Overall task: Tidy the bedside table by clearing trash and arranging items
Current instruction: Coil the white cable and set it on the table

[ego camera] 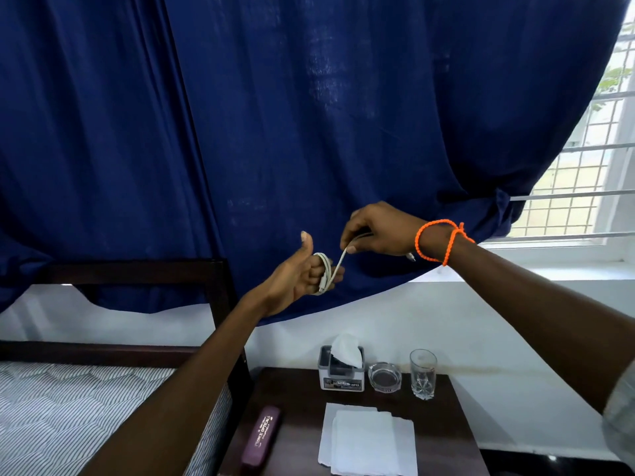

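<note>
On the table (302, 400) there is one tissue box (341, 372), one ashtray (384, 376) and one glass (423, 373), all three in a row at the far edge of the table. Two paper sheets (369, 439) lie at the near edge, one overlapping the other. One spectacle case (262, 435) lies at the left edge of the table. Above the table there are two hands, left (299, 274) and right (381, 230), and one white cable (326, 273) between them. One orange bracelet (438, 240) is also above the table.
</note>
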